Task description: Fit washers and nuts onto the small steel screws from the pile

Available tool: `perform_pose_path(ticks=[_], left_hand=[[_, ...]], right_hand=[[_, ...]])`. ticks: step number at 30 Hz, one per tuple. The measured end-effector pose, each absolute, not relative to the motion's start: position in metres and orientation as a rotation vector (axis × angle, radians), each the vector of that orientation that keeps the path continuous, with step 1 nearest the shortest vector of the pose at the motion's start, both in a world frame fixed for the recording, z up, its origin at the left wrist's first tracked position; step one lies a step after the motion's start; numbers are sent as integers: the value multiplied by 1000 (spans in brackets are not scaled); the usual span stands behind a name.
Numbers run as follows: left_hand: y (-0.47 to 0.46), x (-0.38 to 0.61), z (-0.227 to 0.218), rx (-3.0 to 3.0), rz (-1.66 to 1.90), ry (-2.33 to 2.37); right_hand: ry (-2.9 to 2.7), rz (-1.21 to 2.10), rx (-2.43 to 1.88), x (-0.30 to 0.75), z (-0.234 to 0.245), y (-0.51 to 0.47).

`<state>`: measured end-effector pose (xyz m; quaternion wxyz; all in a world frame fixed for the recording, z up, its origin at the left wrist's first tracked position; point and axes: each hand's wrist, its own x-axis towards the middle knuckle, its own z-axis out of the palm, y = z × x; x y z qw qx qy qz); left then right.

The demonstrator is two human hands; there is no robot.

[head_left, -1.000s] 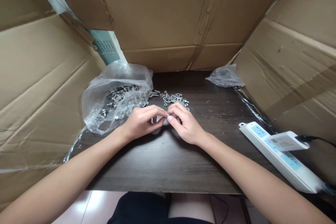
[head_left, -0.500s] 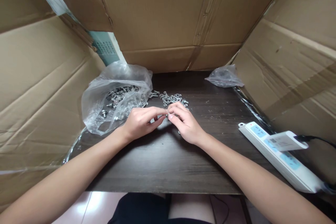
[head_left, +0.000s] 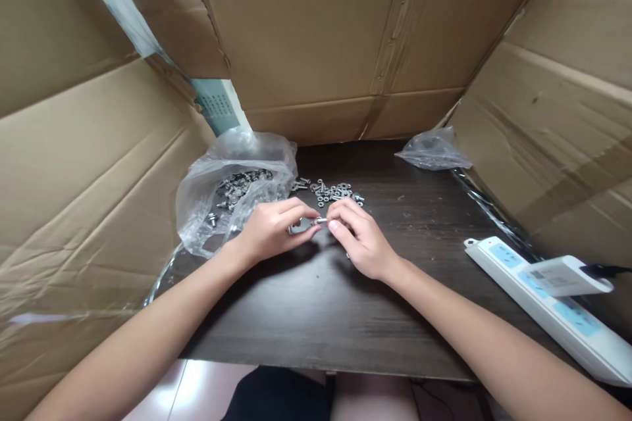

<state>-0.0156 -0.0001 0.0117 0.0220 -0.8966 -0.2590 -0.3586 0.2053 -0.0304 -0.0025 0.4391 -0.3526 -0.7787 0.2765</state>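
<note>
A small metal bolt (head_left: 321, 220) spans the gap between my two hands above the dark table. My right hand (head_left: 363, 240) pinches one end of it, thumb against curled fingers. At the other end, the thumb and index fingertip of my left hand (head_left: 274, 227) close around the bolt; any nut or washer there is too small to make out. Just beyond my fingers lies a loose pile of nuts, washers and bolts (head_left: 333, 193). A clear plastic bag (head_left: 197, 174) holding many bolts (head_left: 244, 185) lies open beyond my left hand.
Cardboard walls (head_left: 316, 26) enclose the dark wooden table (head_left: 306, 316) at the back and sides. Another clear plastic bag (head_left: 434, 150) lies at the back right. A white power strip (head_left: 543, 306) with a plugged-in charger (head_left: 567, 276) runs along the right edge.
My hands have drawn slightly apart, so the bolt's shank now shows between them. The whole view has shifted, with everything sitting a little further right and lower.
</note>
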Motion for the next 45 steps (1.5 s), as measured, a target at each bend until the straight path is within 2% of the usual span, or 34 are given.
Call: perform_pose_path(ticks=[4,9,15,27,35,45], left_hand=[[10,-34,25,-2641,-955,-1121],[13,-42,35,-2608,-569,-1399],[13,-43,41,-2736,-303,-1443],[6,-45,54,-2689,-100,-1535],[6,-46,50,-2639,-131,-1499],[15,-44,25,-2584,-509,-1338]], right_hand=[[-1861,596,-908,206,-2,-30],[-1834,553,-940,205,-3,-30],[-1833,565,-979,204,-3,-30],[-1857,594,-975,204,-3,-32],[-1854,587,-993,204,-4,-31],[-1849,584,-990,203,-5,-32]])
